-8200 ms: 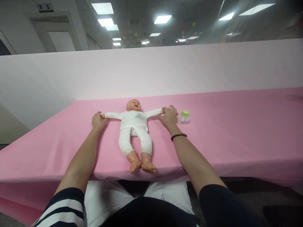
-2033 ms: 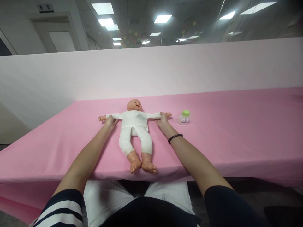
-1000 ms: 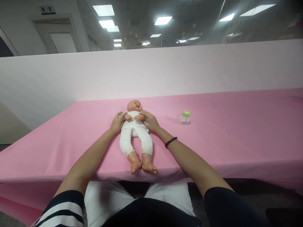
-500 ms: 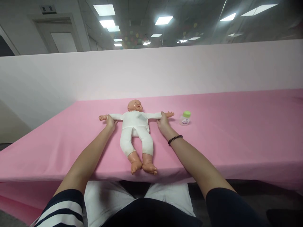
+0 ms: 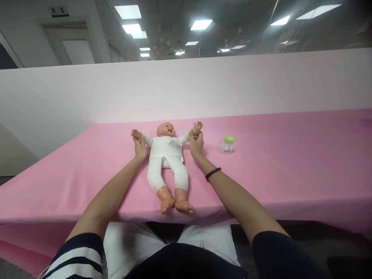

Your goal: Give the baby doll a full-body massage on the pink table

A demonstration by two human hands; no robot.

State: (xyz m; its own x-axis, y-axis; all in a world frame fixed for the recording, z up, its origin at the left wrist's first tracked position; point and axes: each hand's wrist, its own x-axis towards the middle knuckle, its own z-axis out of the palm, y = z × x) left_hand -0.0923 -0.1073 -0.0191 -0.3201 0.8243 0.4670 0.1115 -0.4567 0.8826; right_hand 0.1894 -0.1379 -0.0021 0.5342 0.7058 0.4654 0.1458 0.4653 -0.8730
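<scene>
Baby doll (image 5: pixel 165 159) lying supine on the pink-covered worktop (image 5: pixel 290 178). Left hand (image 5: pixel 140 150) and right hand (image 5: pixel 196 145) each grasp 1 doll forearm, fingers (image 5: pixel 136 140) closed, holding its 2 arms raised; green-capped plastic bottle (image 5: pixel 227 145) stands to the right.

Bottle (image 5: pixel 227 145) past right hand (image 5: pixel 197 145), doll (image 5: pixel 165 162) beside left hand (image 5: pixel 140 149)

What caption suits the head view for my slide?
Left hand and right hand hold a doll's arms on a pink table.
</scene>
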